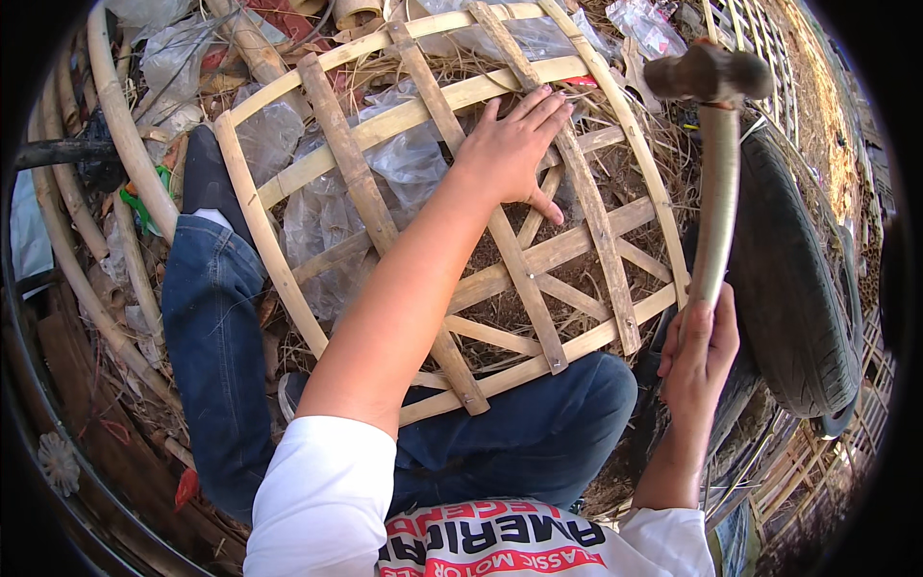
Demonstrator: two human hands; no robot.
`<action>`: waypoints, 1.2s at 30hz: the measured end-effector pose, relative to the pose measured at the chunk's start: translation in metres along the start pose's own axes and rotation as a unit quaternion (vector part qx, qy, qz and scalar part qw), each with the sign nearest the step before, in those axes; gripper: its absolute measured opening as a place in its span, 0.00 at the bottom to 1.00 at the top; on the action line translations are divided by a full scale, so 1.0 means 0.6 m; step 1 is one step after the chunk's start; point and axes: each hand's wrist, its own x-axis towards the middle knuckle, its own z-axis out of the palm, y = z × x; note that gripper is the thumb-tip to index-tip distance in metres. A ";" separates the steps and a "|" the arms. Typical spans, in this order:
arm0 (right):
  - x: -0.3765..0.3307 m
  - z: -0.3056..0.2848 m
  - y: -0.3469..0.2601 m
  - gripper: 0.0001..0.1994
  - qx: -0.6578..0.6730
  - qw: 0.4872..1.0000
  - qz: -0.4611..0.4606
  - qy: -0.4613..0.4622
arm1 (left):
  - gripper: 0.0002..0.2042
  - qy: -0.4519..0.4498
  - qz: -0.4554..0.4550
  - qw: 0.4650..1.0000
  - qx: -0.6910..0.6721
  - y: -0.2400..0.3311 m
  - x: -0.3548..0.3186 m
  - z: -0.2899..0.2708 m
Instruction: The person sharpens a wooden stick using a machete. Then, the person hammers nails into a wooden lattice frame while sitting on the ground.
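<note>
Across the lap, bamboo lattice frame (pixel 452 221) rests on both knees; left hand (pixel 514 144) lies flat, fingers spread, near its far edge. Right hand (pixel 700 351) grips raised hammer (pixel 711 144); a stray blow could catch those fingers or split a slat.

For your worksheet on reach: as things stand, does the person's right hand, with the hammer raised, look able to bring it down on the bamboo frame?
Probably yes. The right hand grips the hammer just beside the bamboo frame, with nothing between. The left hand lies flat on the slats, so part is covered.
</note>
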 end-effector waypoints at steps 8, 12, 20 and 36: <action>0.007 0.017 0.102 0.15 -0.139 0.986 0.068 -0.054 | 0.68 0.010 -0.003 1.000 0.009 0.000 0.034 -0.022; -0.001 0.004 0.019 0.16 -0.041 0.998 0.044 -0.030 | 0.67 -0.004 -0.005 1.000 0.004 0.000 0.000 -0.001; 0.002 0.052 0.104 0.12 -0.194 0.979 -0.027 -0.051 | 0.66 -0.014 -0.006 1.000 -0.006 0.014 -0.004 -0.002; -0.001 0.023 0.050 0.15 -0.080 0.995 0.039 -0.038 | 0.66 0.017 -0.010 1.000 -0.001 0.002 0.007 0.002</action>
